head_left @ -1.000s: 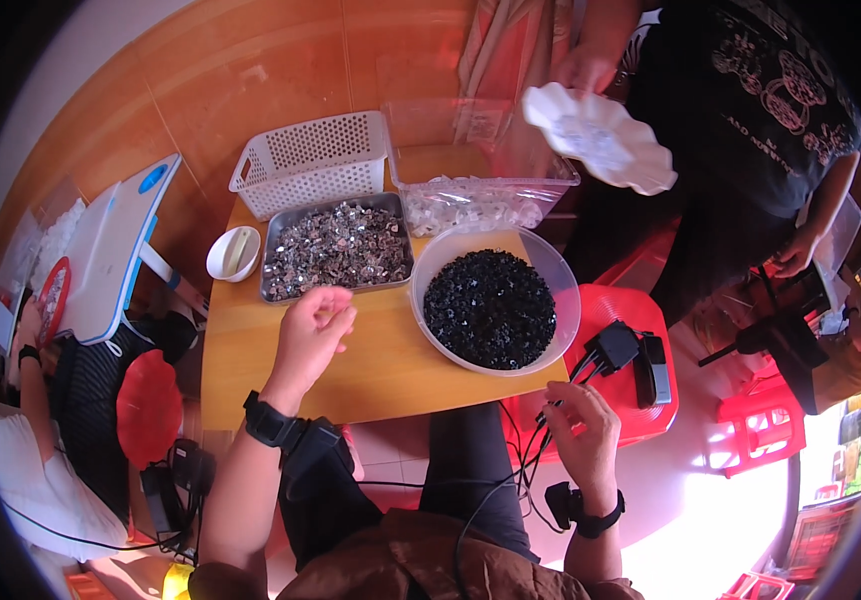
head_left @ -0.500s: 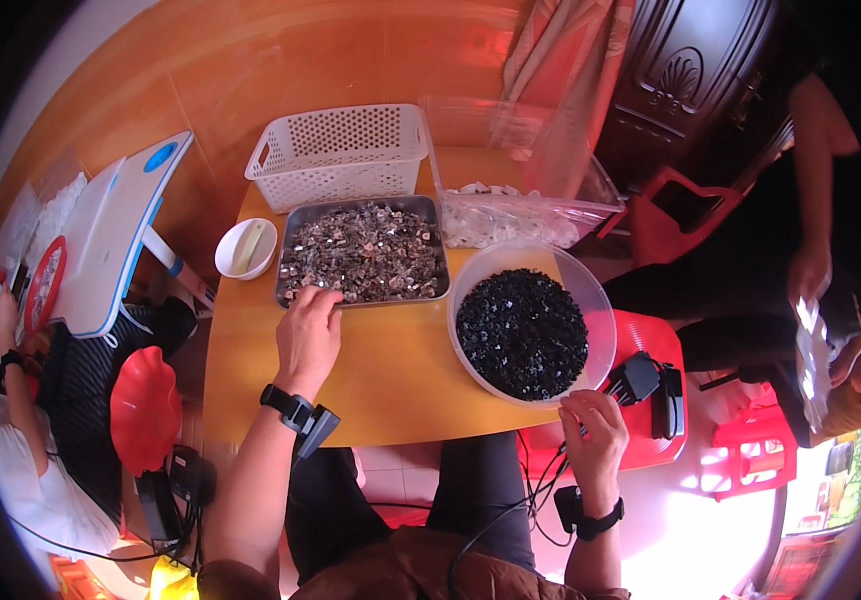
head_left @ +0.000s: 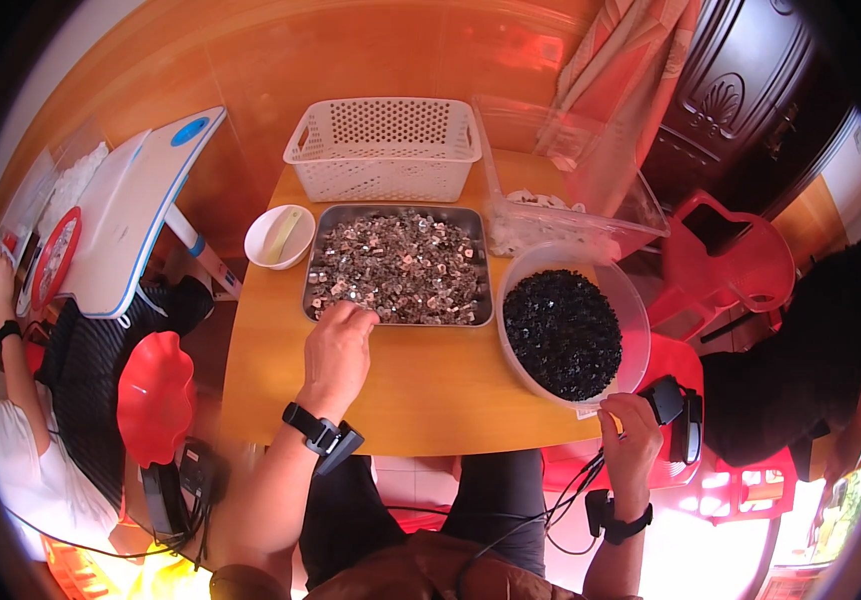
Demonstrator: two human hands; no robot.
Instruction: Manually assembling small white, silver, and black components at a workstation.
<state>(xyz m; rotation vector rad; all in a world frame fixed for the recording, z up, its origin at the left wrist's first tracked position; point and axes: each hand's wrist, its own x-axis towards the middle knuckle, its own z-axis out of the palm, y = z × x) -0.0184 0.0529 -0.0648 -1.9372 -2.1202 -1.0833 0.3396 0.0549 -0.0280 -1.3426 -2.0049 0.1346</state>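
Observation:
My left hand is at the near left edge of a metal tray filled with small shiny metal pieces. Its fingers are closed together; what they pinch, if anything, is too small to make out. By the near right rim of a round clear plastic tub, my right hand has its fingers curled into a pinch. Something tiny may be between them, but I cannot name it. Small black parts fill much of the tub. Both wrists wear black straps with devices.
Behind the tray stands a white perforated basket; a clear plastic bin with white pieces is beside it. A white bowl holding a pale green tool sits left. Black cables hang near my right arm. Other people sit at both sides.
My view has shifted, so the table appears farther right. Both hands stay near the tray and tub with fingers closed. The person at the right has moved away, uncovering a red chair.

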